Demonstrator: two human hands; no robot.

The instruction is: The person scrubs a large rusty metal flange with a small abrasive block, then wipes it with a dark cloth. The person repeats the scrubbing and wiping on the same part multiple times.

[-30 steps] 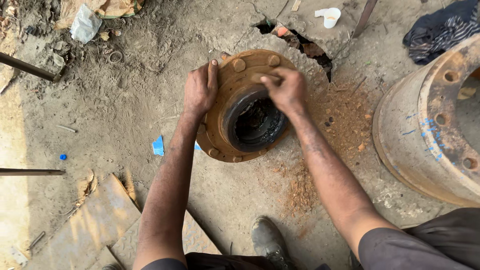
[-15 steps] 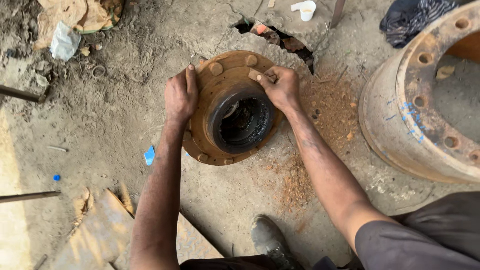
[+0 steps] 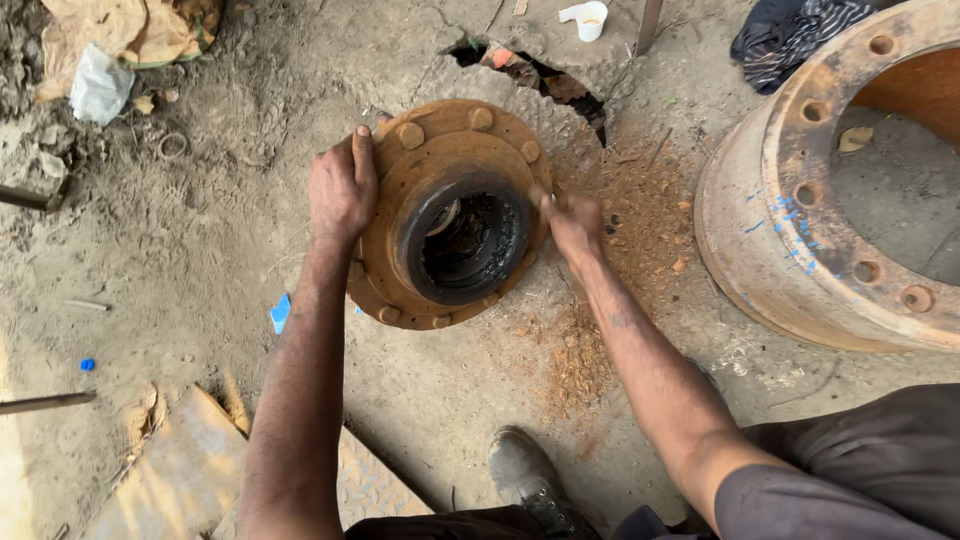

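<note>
A rusty round wheel hub [image 3: 470, 140] with stud heads around its flange lies flat on the dirt floor, its dark greasy bore facing up. My left hand [image 3: 342, 190] presses on the hub's left flange with the fingers curled over the rim. My right hand [image 3: 575, 225] is at the hub's right edge, blurred, with its fingers closed around a small pale piece held against the rim. Orange rust dust [image 3: 640, 200] covers the ground just right of the hub.
A large rusty brake drum [image 3: 760, 230] with blue marks stands at the right. Behind the hub is a broken hole [image 3: 540, 75] in the concrete, with a white cup [image 3: 590, 18] and a dark cloth [image 3: 790, 35] beyond it. My shoe [image 3: 525, 475] and a metal plate [image 3: 180, 470] are near me.
My right hand has slid from the hub's far top rim down to its right edge. The left hand stays on the left flange. The camera view has shifted slightly.
</note>
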